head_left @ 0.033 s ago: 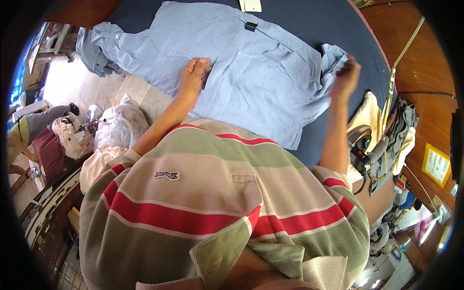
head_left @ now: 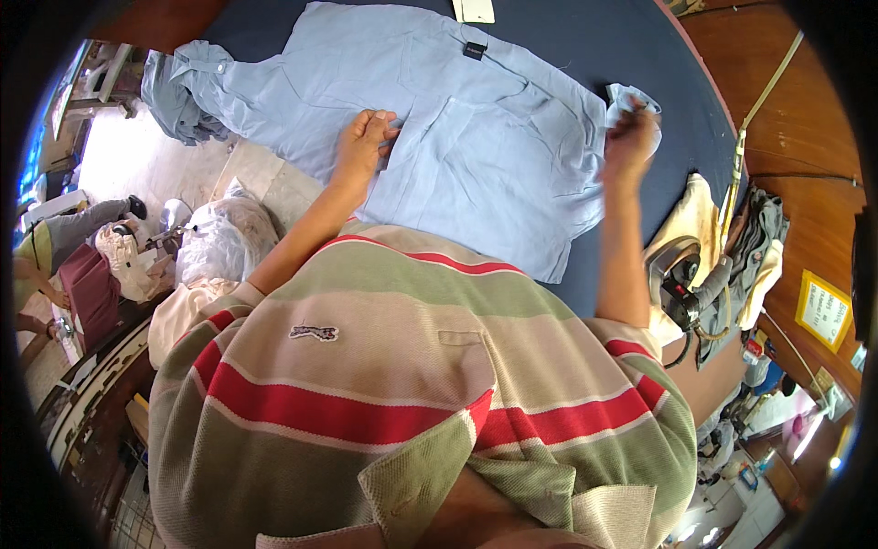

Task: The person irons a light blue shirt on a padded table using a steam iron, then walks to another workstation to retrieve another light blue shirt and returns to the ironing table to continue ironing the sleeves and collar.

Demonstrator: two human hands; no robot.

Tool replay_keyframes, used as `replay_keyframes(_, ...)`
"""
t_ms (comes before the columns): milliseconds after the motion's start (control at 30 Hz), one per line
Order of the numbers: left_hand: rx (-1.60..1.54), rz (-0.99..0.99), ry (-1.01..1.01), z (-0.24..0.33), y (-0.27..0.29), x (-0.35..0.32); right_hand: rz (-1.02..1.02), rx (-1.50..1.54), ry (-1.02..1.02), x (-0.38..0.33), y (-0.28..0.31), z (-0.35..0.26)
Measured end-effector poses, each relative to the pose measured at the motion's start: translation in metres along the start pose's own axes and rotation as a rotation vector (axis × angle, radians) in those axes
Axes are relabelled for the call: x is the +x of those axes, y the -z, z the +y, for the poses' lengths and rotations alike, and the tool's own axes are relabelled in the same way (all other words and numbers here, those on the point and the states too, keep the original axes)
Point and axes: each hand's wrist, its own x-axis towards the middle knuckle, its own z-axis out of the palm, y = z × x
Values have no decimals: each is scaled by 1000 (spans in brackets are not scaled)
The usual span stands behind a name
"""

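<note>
light blue shirt [head_left: 476, 137] lies spread flat on the dark blue padded counter [head_left: 640, 55], collar end toward the far edge, a small dark label at the neck. one sleeve trails off the far-left corner of the counter and hangs bunched there.

left hand [head_left: 364, 137] is pressed down on the shirt front near the middle, fingers curled and pinching a fold of the fabric along the placket line. right hand [head_left: 629, 137] is raised at the shirt's right edge, clenched around the other sleeve end [head_left: 631, 96], lifting that bit of cloth just off the counter. so both hands are gripping the shirt, well apart from each other.

iron [head_left: 681, 274] sits on a cream cloth pad at the right side of the counter, near the right forearm, not touched. its cord [head_left: 750, 101] runs up and away along the wooden wall on the right. grey and cream rags [head_left: 764, 247] are heaped just beside the iron.

lower left, off the counter: a clear plastic bag [head_left: 219, 242] stuffed with something pale, on the floor. another person [head_left: 55, 247] is partly in view at the far left edge; can't tell what they're doing.
</note>
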Motion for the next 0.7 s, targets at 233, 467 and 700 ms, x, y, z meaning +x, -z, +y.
replay_keyframes(233, 32, -99, 86, 7, 18, -5, -820, -467, -331, -61, -151, 27)
replay_keyframes(467, 24, -137, 56, 4, 16, -12, -1515, -1014, -123, -43, -187, 28)
replay_keyframes(700, 250, -233, -110, 16, 6, -8, -1259, -994, 114, -45, -131, 21)
